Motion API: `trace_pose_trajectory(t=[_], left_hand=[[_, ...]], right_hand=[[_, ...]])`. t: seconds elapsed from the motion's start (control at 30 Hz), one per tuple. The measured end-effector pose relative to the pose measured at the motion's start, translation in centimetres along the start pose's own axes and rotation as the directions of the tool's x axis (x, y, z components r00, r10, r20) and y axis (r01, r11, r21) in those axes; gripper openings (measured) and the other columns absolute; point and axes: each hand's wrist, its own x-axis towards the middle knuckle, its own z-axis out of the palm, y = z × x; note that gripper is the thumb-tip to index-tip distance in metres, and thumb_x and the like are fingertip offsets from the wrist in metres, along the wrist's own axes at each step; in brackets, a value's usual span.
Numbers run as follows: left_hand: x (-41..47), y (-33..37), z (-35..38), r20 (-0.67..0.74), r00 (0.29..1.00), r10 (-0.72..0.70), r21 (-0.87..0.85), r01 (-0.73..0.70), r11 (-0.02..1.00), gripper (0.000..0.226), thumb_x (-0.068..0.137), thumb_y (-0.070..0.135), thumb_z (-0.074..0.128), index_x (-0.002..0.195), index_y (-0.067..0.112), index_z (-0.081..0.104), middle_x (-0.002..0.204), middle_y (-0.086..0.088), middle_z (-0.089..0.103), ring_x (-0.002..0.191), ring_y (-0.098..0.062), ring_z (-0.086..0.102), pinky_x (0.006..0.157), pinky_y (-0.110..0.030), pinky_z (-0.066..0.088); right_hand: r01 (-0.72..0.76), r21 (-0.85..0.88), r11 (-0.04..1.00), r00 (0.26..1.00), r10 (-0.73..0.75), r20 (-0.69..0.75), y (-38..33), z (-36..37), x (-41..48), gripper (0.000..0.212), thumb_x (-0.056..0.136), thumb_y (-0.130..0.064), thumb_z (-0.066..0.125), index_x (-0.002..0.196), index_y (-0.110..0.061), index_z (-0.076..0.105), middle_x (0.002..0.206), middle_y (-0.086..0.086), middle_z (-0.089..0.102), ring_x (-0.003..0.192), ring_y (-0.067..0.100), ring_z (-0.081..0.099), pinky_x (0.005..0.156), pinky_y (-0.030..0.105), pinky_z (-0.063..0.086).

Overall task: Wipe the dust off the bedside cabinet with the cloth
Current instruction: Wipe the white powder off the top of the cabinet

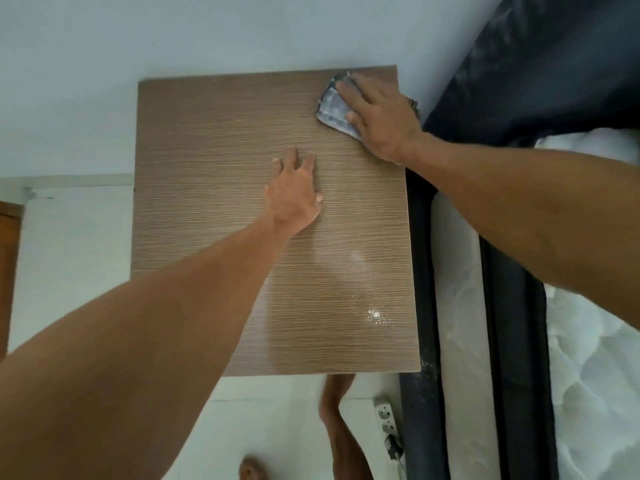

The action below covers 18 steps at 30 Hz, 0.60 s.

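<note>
The bedside cabinet (pixel 214 174) shows its brown wood-grain top from above, filling the middle of the head view. My right hand (pixel 377 116) presses a grey-blue cloth (pixel 332 107) flat onto the far right corner of the top, fingers spread over it. My left hand (pixel 296 192) rests palm down near the centre of the top, fingers apart, holding nothing. A pale dusty smear and a small bright speck (pixel 375 315) lie near the front right of the top.
A pale wall (pixel 173 36) runs behind the cabinet. A dark bed frame (pixel 420 271) and a white mattress (pixel 588 375) border it on the right. On the white floor below lie a power strip (pixel 386 415) and my leg (pixel 337 424).
</note>
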Motion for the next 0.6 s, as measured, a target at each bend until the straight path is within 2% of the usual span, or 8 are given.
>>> trace_pose_trajectory(t=[0.07,0.17,0.23,0.33,0.47,0.6], left_hand=[[0.0,0.1,-0.1,-0.007,1.000,0.003,0.004,-0.003,1.000,0.074,0.088,0.026,0.066,0.150,0.019,0.026,0.160,-0.009,0.016,0.146,-0.036,0.016,0.113,-0.052,0.033],[-0.2,0.1,-0.3,-0.016,1.000,0.026,-0.001,-0.026,1.000,0.074,0.087,0.026,0.068,0.149,0.016,0.029,0.159,-0.012,0.019,0.145,-0.037,0.019,0.115,-0.049,0.032],[-0.1,-0.2,-0.3,-0.019,0.999,0.046,-0.008,-0.046,0.999,0.071,0.087,0.023,0.067,0.148,0.015,0.031,0.157,-0.014,0.023,0.143,-0.039,0.024,0.116,-0.045,0.029],[-0.5,-0.7,-0.4,-0.037,0.994,0.098,-0.036,-0.100,0.994,0.064,0.083,0.014,0.062,0.143,0.009,0.040,0.151,-0.019,0.033,0.135,-0.041,0.037,0.112,-0.044,0.035],[-2.7,-1.1,0.2,-0.017,0.995,0.102,-0.010,-0.102,0.995,0.062,0.084,0.008,0.061,0.143,0.007,0.039,0.154,-0.020,0.030,0.139,-0.038,0.035,0.113,-0.041,0.033],[-6.6,-1.2,1.6,0.011,0.992,0.129,0.029,-0.130,0.991,0.062,0.087,0.014,0.061,0.144,0.010,0.037,0.154,-0.017,0.029,0.138,-0.038,0.035,0.110,-0.046,0.036]], right_hand=[[-0.023,-0.070,0.997,0.999,0.026,0.037,-1.2,0.6,-2.1,0.053,0.104,-0.039,0.022,0.155,-0.025,0.016,0.161,0.006,0.019,0.145,0.032,0.020,0.118,0.049,0.017],[-0.033,-0.125,0.992,0.997,0.041,0.060,-3.1,1.5,-5.4,0.053,0.104,-0.043,0.018,0.154,-0.029,0.010,0.162,0.005,0.017,0.147,0.030,0.018,0.118,0.048,0.016],[-0.042,-0.131,0.990,0.996,0.053,0.077,-4.3,2.0,-7.7,0.053,0.104,-0.042,0.019,0.154,-0.029,0.010,0.161,0.005,0.019,0.146,0.029,0.019,0.118,0.048,0.017],[-0.040,-0.146,0.988,0.995,0.053,0.088,-6.5,2.6,-12.0,0.053,0.104,-0.041,0.020,0.154,-0.031,0.010,0.162,0.004,0.018,0.147,0.030,0.018,0.117,0.049,0.017],[-0.051,-0.176,0.983,0.991,0.072,0.114,-9.4,3.8,-17.6,0.054,0.103,-0.043,0.021,0.154,-0.032,0.007,0.162,0.003,0.016,0.146,0.033,0.018,0.117,0.049,0.016],[-0.045,-0.169,0.985,0.993,0.063,0.100,-12.4,4.8,-22.6,0.054,0.103,-0.041,0.027,0.154,-0.030,0.014,0.161,0.004,0.021,0.143,0.034,0.024,0.115,0.049,0.020]])
